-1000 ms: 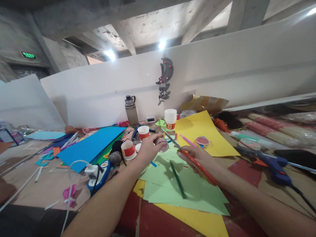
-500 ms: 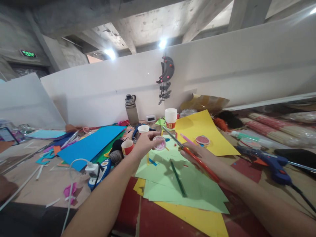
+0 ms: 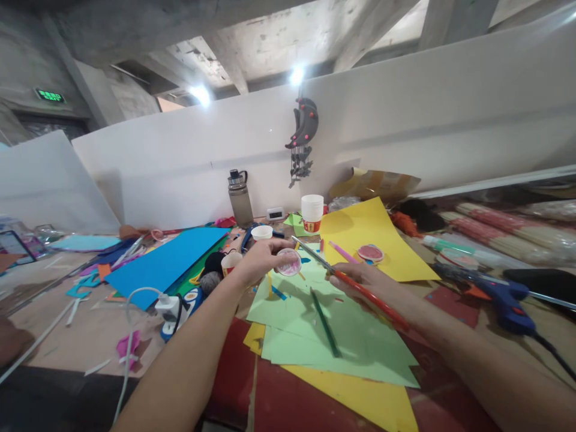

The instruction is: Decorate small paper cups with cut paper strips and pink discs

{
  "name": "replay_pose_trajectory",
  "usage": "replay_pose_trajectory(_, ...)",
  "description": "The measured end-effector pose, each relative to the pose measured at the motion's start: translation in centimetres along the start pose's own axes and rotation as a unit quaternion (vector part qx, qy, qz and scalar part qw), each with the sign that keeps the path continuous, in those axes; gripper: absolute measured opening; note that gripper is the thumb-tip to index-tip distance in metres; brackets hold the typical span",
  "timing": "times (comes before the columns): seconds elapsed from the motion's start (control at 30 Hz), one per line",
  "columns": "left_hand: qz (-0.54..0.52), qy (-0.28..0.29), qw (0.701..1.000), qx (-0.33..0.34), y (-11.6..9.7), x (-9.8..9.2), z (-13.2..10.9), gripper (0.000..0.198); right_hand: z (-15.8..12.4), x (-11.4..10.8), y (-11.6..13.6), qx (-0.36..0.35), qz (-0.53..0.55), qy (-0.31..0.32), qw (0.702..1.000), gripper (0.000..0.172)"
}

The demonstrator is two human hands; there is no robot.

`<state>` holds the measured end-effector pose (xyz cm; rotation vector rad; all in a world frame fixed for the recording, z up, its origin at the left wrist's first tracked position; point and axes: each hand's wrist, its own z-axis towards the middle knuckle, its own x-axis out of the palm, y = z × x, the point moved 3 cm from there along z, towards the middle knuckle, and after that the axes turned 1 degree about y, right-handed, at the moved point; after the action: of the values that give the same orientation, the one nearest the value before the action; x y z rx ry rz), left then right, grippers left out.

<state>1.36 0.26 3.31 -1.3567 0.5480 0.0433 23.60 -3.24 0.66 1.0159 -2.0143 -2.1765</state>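
My left hand [image 3: 265, 262] pinches a small round disc [image 3: 288, 262] with pink and purple colouring, thumb and fingers at its edge. In my right hand [image 3: 360, 282] is a pair of scissors [image 3: 369, 299] with long red handles, its metal blades pointing up and left toward the disc. A pink pen [image 3: 343, 252] runs up to the right hand's fingers; whether they grip it I cannot tell. Beneath both hands lie light green paper sheets [image 3: 292, 336], with a dark green pencil [image 3: 324, 324] and small paper scraps on them.
Yellow paper [image 3: 400, 252] carries another pink disc [image 3: 370, 253]. Paper cups [image 3: 312, 210] and a bottle [image 3: 240, 201] stand behind. Blue paper [image 3: 166, 264] and a power strip with a plug [image 3: 170, 312] are left; a blue glue gun [image 3: 504, 300] lies right.
The disc in my left hand has shifted slightly left. The scissors in my right hand have dropped a little. Both hands keep their hold.
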Motion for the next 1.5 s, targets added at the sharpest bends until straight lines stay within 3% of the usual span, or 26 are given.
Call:
replay_pose_trajectory(0.1,0.004,0.007,1.000,-0.001,0.0,0.1,0.0,0.046,0.0,0.3,-0.2,0.031,0.003,0.030,0.999,0.042)
replay_pose_trajectory(0.7,0.001,0.013,1.000,0.000,0.0,-0.1,-0.1,0.047,0.1,0.6,-1.2,0.053,0.044,0.013,0.998,0.047)
replay_pose_trajectory(0.8,-0.015,0.003,1.000,0.011,-0.1,0.0,0.0,0.042,0.2,0.8,-1.1,0.036,0.062,-0.019,0.997,0.044)
replay_pose_trajectory(0.93,-0.095,-0.054,0.994,0.013,0.3,0.2,0.4,0.034,0.3,0.9,-1.1,-0.040,0.127,-0.073,0.988,0.039)
replay_pose_trajectory(1.1,-0.302,-0.104,0.948,0.010,1.0,0.5,1.0,0.037,0.5,1.2,-1.4,-0.093,0.123,-0.091,0.984,0.037)
replay_pose_trajectory(1.3,-0.397,-0.142,0.906,0.035,0.7,0.8,0.8,0.031,0.9,1.8,-1.6,-0.041,0.146,-0.045,0.987,0.044)
replay_pose_trajectory(1.5,-0.414,-0.130,0.900,0.037,0.4,1.5,0.6,0.027,0.0,2.0,0.0,-0.028,0.124,-0.026,0.992,0.047)
